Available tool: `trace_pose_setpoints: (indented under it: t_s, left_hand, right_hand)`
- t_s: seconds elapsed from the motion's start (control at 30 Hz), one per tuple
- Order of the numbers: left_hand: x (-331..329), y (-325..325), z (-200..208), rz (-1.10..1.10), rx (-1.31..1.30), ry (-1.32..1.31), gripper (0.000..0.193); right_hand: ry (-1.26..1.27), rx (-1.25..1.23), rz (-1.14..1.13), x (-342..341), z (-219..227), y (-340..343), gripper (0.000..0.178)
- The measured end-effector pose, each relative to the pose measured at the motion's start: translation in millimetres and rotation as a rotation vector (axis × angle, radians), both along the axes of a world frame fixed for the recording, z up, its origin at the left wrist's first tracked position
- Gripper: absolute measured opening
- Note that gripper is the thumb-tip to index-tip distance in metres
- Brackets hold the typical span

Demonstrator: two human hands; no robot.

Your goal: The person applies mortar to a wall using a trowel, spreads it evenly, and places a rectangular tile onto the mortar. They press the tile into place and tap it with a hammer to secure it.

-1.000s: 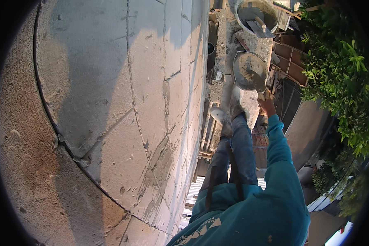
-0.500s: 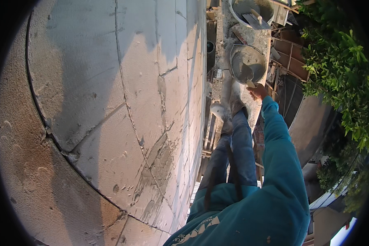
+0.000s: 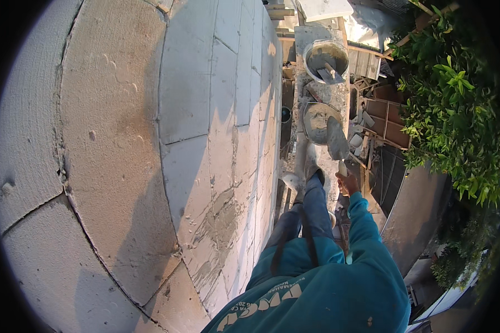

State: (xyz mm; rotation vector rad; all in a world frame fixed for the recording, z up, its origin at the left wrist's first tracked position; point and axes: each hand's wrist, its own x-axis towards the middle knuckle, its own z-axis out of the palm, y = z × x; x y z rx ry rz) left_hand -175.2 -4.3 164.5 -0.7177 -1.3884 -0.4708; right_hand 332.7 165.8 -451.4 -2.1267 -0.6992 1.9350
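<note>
My right hand (image 3: 347, 183), at the end of a teal sleeve, is closed round the pale handle of a trowel (image 3: 337, 139). The trowel's grey, mortar-smeared blade is above the right rim of a shallow round mortar pan (image 3: 308, 129). Wet grey mortar (image 3: 318, 118) lies in that pan. Whether the blade touches the rim I cannot tell. My left hand is out of view. Beyond the pan stands a white-rimmed bucket (image 3: 306, 54) of mortar, with a second trowel (image 3: 331, 74) resting in it.
A block wall (image 3: 189, 100) with dark joints and a smeared mortar patch (image 3: 219, 216) rises on my left. My feet are on a narrow plank platform (image 3: 329, 95). Leafy branches (image 3: 455, 127) hang at right, above boards and rubble (image 3: 391, 111).
The trowel has come up out of the mortar pan to its right side, so its whole blade shows. My view has shifted, bringing more of the platform's far end into sight.
</note>
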Motion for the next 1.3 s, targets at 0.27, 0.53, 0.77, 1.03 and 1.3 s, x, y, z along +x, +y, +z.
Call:
trace_pose_setpoints:
  t_s: [0.27, 0.53, 0.77, 1.03, 1.3]
  left_hand:
    - [-2, -35, 45, 0.032, 0.103, 0.092, 0.032]
    - [32, -3, 56, -0.035, 0.089, -0.173, 0.043]
    - [39, -9, 51, 0.033, 0.105, -0.253, 0.038]
    - [49, -3, 57, 0.067, 0.063, -0.257, 0.037]
    - [50, -5, 65, 0.028, 0.043, -0.221, 0.032]
  right_hand:
    - [0.19, 0.032, -0.156, -19, 79, -9, 0.023]
    - [0.42, 0.316, -0.131, -59, 200, 33, 0.022]
    - [0.605, 0.82, 0.068, -154, 377, 152, 0.026]
    - [0.307, 1.805, 0.132, -324, 570, 284, 0.038]
    - [-0.407, 2.032, 0.132, -372, 544, 281, 0.044]
